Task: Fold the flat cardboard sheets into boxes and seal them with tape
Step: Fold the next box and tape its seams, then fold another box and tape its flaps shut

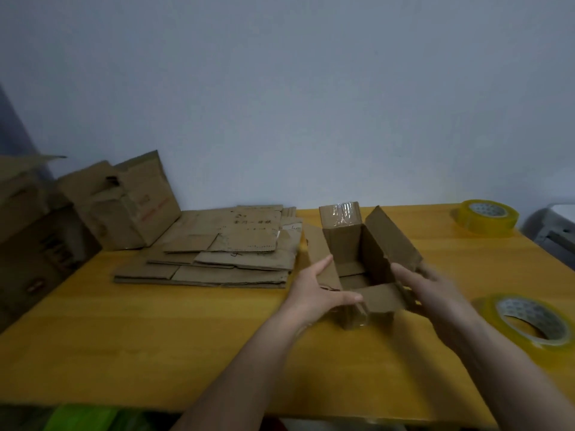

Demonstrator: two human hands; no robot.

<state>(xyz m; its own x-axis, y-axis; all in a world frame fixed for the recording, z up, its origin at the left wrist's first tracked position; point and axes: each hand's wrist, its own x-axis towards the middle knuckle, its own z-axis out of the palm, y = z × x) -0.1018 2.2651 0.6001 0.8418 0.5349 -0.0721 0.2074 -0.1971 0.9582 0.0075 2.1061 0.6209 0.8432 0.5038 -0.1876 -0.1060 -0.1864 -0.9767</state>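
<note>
Both hands, left hand [314,290] and right hand [432,287], are gripping the open box [354,253]; flat sheets [217,259] are lying left of it, tape rolls [487,216] right, on the yellow table [155,337]

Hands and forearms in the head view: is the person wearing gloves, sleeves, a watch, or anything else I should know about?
Nothing worn is visible. The left hand and right hand are bare, with no gloves, rings or tape on the fingers that I can make out. Both forearms are bare down to the bottom edge of the frame: no sleeves, watch or wristband in view. The right one is somewhat motion-blurred, so small details there could be missed.
</note>
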